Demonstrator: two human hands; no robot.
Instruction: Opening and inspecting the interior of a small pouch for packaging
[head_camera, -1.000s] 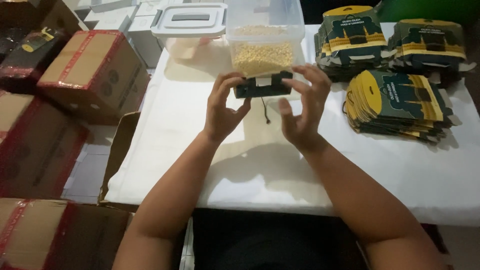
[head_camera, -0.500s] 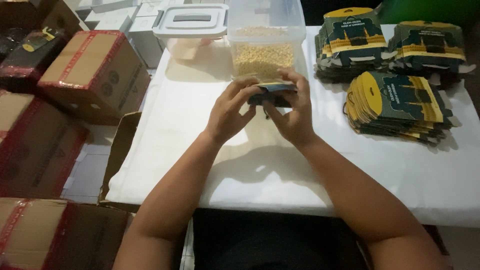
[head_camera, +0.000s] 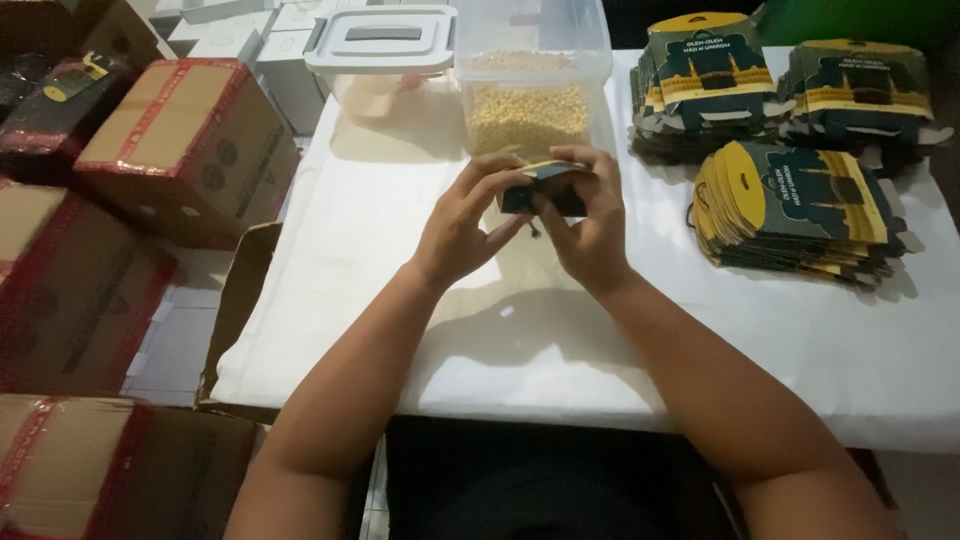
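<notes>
Left to right: red-taped brown cardboard cartons (head_camera: 185, 140) sit off the table's left edge, well apart from the work. Left hand (head_camera: 462, 225) is closed on the small dark green-and-yellow printed card box (head_camera: 545, 187), fingers pinching its left end; right hand (head_camera: 590, 220) clamps the right end, thumb underneath, fingers curled over the top. Box is held in the air just above the white-covered table (head_camera: 400, 300), right in front of the clear plastic tub of pale yellow granules (head_camera: 527, 100).

Risks, imo: box is half-folded w/ a yellow flap sticking up, so squeezing too hard could crease or tear the card. A thin dark cord (head_camera: 535, 232) dangles below; it could snag btwn fingers. Tub is v. near, so a knuckle bump may tip it. Stacks of flat green-and-yellow card blanks (head_camera: 790, 205) on the right lean loosely, and a stray elbow could fan them out.

Box looks thin, light, partly formed; inside can't be seen.
</notes>
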